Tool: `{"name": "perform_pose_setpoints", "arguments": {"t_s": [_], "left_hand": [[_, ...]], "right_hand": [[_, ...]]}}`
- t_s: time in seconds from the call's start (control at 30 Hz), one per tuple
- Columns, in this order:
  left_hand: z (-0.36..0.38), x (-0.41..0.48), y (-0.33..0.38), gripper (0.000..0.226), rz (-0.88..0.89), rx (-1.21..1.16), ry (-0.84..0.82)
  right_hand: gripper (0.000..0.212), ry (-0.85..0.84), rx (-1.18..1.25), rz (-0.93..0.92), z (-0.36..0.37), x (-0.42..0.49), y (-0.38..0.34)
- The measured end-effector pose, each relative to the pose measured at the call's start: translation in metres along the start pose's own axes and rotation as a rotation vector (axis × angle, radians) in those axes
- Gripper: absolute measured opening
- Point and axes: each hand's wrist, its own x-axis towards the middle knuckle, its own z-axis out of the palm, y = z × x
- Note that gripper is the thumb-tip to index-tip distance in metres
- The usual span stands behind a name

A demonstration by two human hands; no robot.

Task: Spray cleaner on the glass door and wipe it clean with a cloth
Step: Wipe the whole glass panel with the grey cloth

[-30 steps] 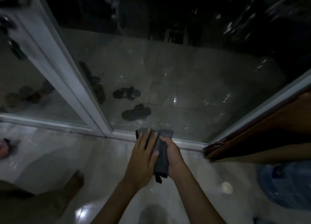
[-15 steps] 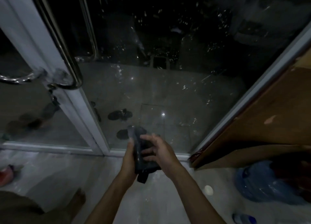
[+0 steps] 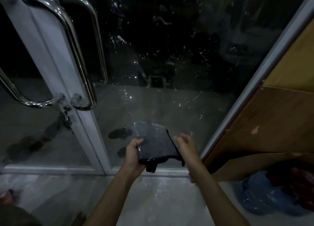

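Observation:
A glass door [image 3: 169, 55] in a white frame fills the upper view, speckled with droplets and streaks. In front of its lower pane I hold a dark grey cloth [image 3: 153, 142], spread out flat. My left hand [image 3: 134, 152] grips the cloth's left edge, thumb on top. My right hand [image 3: 186, 143] is beside the cloth's right edge with fingers loosely curled; whether it touches the cloth is unclear. No spray bottle is in view.
Curved chrome pull handles [image 3: 79, 59] and a lock sit on the door's left stile. A wooden panel [image 3: 271, 120] leans at the right. A blue water jug [image 3: 261, 198] lies at lower right. Sandals [image 3: 120, 133] show through the glass. The pale tiled floor [image 3: 153, 200] is wet.
The view has tilted upward, bringing the handles into sight. The cloth, bunched between both hands earlier, is now spread open, and my right hand has moved off to its right side.

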Motion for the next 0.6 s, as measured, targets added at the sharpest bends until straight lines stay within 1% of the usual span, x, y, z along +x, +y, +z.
{"name": "perform_pose_setpoints", "arguments": {"t_s": [0.07,0.13,0.2,0.27,0.33,0.4,0.43,0.5,0.53,0.6], "left_hand": [[0.011,0.0,0.002,0.031,0.018,0.077,-0.036],[0.025,0.002,0.004,0.032,0.015,0.107,-0.064],[0.04,0.008,0.007,0.034,0.009,0.131,-0.084],[0.056,0.017,0.012,0.034,0.009,0.143,-0.095],[0.075,0.027,0.019,0.035,0.02,0.156,-0.102],[0.095,0.037,0.027,0.036,0.037,0.172,-0.119],[0.104,0.041,0.031,0.036,0.045,0.184,-0.128],[0.123,0.048,0.039,0.035,0.071,0.233,-0.146],[0.134,0.054,0.042,0.034,0.099,0.272,-0.139],[0.151,0.059,0.048,0.03,0.147,0.352,-0.129]], "right_hand": [[0.04,0.042,-0.06,-0.097,-0.002,-0.001,0.0],[0.044,0.028,-0.011,-0.085,-0.002,0.0,-0.006],[0.048,-0.082,0.219,0.039,-0.006,0.008,-0.014],[0.043,-0.23,0.473,0.141,-0.016,0.017,-0.025],[0.04,-0.335,0.605,0.182,-0.035,0.026,-0.038],[0.037,-0.377,0.68,0.165,-0.052,0.039,-0.053],[0.035,-0.37,0.689,0.153,-0.058,0.045,-0.06],[0.032,-0.318,0.618,0.104,-0.069,0.059,-0.077],[0.032,-0.252,0.555,0.06,-0.075,0.067,-0.089],[0.041,-0.11,0.396,-0.086,-0.08,0.077,-0.102]]}}
